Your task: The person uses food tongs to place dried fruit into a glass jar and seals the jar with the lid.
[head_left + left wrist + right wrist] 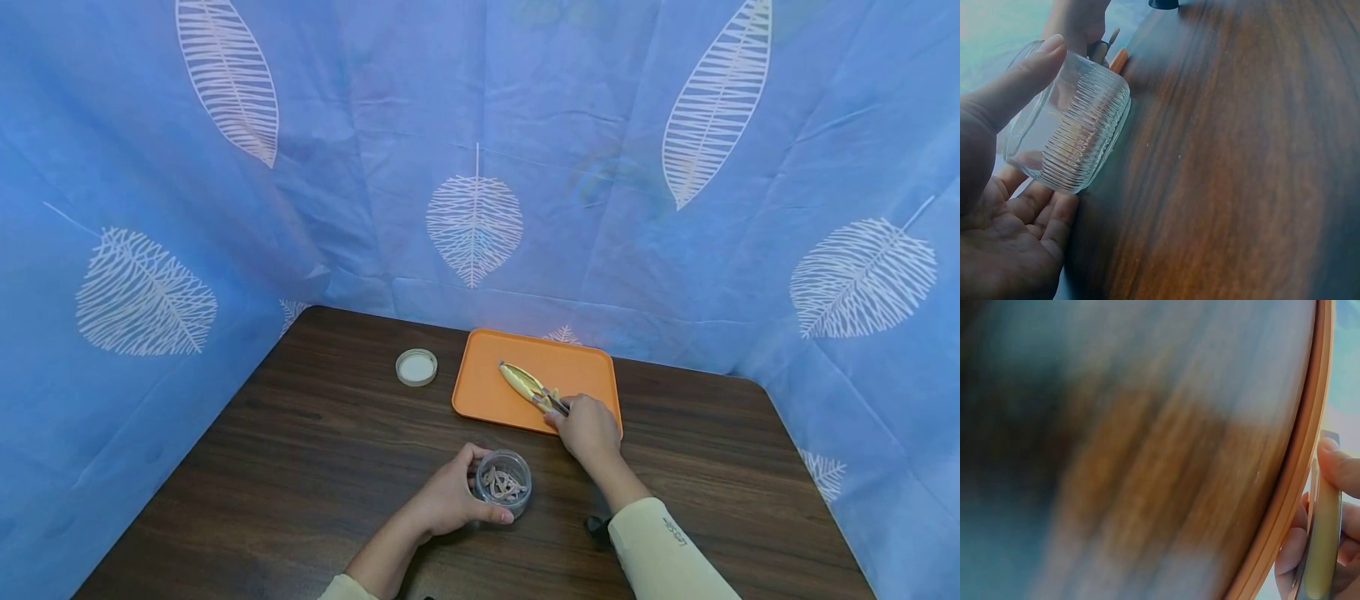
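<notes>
A small clear ribbed glass jar (pixel 503 483) with several pale strips inside stands on the dark wooden table (pixel 300 467). My left hand (pixel 448 500) wraps round the jar (pixel 1069 134), thumb on one side, fingers on the other. Gold tongs (pixel 528 387) lie on the orange tray (pixel 487 375), tips pointing to the far left. My right hand (pixel 587 427) grips the tongs' handle end at the tray's near edge. In the right wrist view the fingers (pixel 1338 465) close on the tongs (pixel 1322 550) beside the tray's rim (pixel 1294 481).
A round lid (pixel 416 367) with a white inside lies on the table left of the tray. Blue leaf-patterned cloth (pixel 480 167) walls the table at the back and both sides. A small black object (pixel 596 527) sits by my right sleeve.
</notes>
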Action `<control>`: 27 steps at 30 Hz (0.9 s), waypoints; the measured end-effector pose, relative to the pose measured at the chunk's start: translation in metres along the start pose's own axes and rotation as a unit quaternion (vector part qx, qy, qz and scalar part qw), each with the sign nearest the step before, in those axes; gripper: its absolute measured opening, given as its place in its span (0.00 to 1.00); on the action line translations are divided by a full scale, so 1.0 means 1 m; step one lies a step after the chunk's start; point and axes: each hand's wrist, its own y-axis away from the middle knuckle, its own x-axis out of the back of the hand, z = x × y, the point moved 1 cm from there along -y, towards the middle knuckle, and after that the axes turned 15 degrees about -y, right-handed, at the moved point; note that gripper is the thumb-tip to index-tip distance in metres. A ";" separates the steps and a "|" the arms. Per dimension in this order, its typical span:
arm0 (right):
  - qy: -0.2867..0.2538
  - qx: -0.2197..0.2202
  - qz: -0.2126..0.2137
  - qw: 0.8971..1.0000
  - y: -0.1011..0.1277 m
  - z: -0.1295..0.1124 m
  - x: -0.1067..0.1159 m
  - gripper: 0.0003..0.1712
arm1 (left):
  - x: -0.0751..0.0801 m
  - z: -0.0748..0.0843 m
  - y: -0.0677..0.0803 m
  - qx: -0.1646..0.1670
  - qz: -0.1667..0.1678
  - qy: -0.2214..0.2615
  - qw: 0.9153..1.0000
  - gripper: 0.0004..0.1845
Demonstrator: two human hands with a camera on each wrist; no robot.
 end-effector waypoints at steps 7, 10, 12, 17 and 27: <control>-0.003 -0.004 0.006 1.000 0.001 0.000 -0.001 0.30 | 0.000 0.001 0.001 0.000 0.002 -0.002 1.000 0.44; -0.002 -0.002 0.006 1.000 0.002 0.001 -0.002 0.31 | 0.000 0.001 0.001 0.000 0.002 -0.003 1.000 0.44; -0.003 -0.005 0.006 1.000 0.002 0.002 -0.002 0.31 | 0.000 0.002 0.002 0.001 0.000 -0.003 1.000 0.44; -0.019 -0.013 0.012 1.000 0.002 0.005 -0.001 0.31 | 0.000 0.002 0.002 0.004 -0.002 -0.004 1.000 0.44; -0.011 -0.013 0.018 1.000 0.008 0.010 0.012 0.33 | 0.001 0.003 0.002 0.005 -0.001 -0.007 1.000 0.44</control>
